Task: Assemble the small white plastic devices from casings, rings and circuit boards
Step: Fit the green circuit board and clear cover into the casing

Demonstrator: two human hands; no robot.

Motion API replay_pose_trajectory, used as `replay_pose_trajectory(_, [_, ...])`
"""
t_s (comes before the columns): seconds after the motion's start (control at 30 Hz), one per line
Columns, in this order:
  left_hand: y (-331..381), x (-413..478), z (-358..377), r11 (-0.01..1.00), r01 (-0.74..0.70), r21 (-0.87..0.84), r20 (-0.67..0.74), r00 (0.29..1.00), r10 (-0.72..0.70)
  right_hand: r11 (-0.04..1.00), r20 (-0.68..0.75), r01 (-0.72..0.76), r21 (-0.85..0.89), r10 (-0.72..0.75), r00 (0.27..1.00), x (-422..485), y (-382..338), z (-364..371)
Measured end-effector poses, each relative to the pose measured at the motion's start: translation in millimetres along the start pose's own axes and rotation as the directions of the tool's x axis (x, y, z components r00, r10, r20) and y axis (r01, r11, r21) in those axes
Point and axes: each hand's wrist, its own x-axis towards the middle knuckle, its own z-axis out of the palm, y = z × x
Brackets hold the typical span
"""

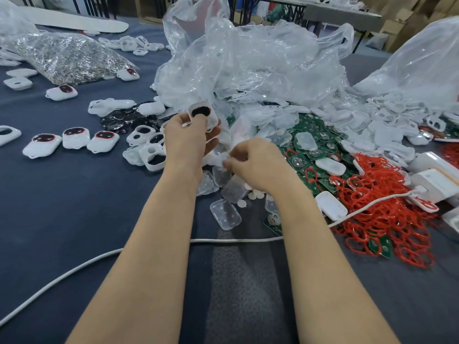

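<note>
Gripping a white casing (203, 114) just left of the circuit board pile (315, 145), the left hand (188, 139) presents it while the right hand (258, 167) pinches a small translucent piece (224, 158); next, that piece probably needs seating squarely inside.

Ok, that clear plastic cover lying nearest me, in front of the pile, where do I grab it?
Probably pinch the clear cover across its long edges, coming down from above: it lies flat on the blue cloth with its raised rim exposed and both long sides free.
</note>
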Motion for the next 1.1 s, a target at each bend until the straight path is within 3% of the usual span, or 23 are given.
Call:
replay_pose_trajectory(0.17, [-2, 1, 0, 1.000, 0.014, 0.006, 0.008, 1.000, -0.014, 0.942, -0.090, -0.119, 0.314, 0.155, 0.984, 3, 23, -14])
replay_pose_trajectory(0.37, [-3, 0, 3, 1.000, 0.017, 0.013, 0.031, 0.999, -0.017, 0.762, -0.126, -0.161, 0.628, 0.304, 0.944, 5, 40, -17])
replay_pose_trajectory(0.63, [-10, 0, 8, 0.998, 0.018, 0.067, 0.074, 0.997, -0.023, 0.658, -0.130, -0.152, 0.738, 0.359, 0.924, 9, 47, -17])
replay_pose_trajectory(0.87, [-13, -2, 11, 0.996, 0.020, 0.092, 0.110, 0.993, -0.030, 0.732, -0.237, -0.113, 0.672, 0.357, 0.904, 10, 49, -12])
replay_pose_trajectory(1.1, [-16, -2, 12, 0.995, 0.054, 0.083, 0.108, 0.992, -0.062, 0.692, -0.210, -0.128, 0.711, 0.382, 0.900, 13, 46, -8])
